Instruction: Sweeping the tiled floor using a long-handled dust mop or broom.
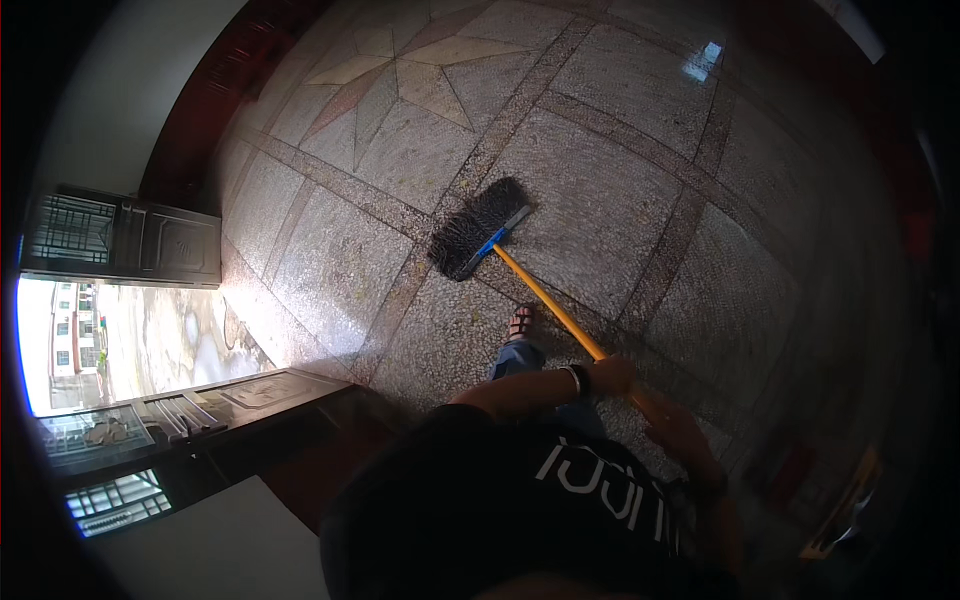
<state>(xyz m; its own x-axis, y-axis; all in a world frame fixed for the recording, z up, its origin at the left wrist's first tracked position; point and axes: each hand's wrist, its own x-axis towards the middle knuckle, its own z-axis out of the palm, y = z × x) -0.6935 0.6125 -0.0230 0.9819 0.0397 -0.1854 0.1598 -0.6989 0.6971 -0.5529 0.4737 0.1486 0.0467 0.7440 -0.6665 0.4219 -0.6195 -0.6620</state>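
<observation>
My left hand [611, 375], with a bracelet at the wrist, is closed around the yellow handle [551, 304] of a wide floor mop. Farther back along the same handle, close to my body, my right hand [675, 431] grips it too; shadow blurs its fingers. The dark, shaggy mop head [480, 229] lies on the speckled terrazzo floor [600, 187] ahead of me. A blue joint [491, 244] and a grey bar [516, 218] link the head to the handle. My sandalled foot [521, 321] stands just behind the mop.
To the left, a doorway with two panelled door leaves [184, 244] opens onto a bright, stained outdoor pavement [172, 330]. A star pattern [397, 75] is inlaid in the floor ahead. Dark red skirting [202, 97] runs along the wall. A yellow-edged object [840, 502] sits in shadow at lower right.
</observation>
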